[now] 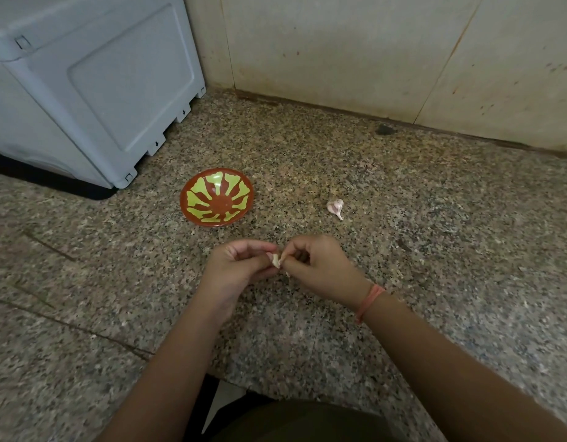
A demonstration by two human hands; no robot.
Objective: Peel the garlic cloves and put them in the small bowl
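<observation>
A garlic clove (275,260), small and pale cream, is held over the middle of the speckled granite desk (435,250), towards its near edge. It is pinched between the curled fingers (243,250) of the left hand (239,264) and those of the right hand (322,263); how much skin remains cannot be told. The small bowl (216,196), red-brown with yellow-green petals, is set nearer the far edge. A garlic bulb piece (335,207), white tinged purple, short-stemmed, lies well apart from it, towards the right edge
</observation>
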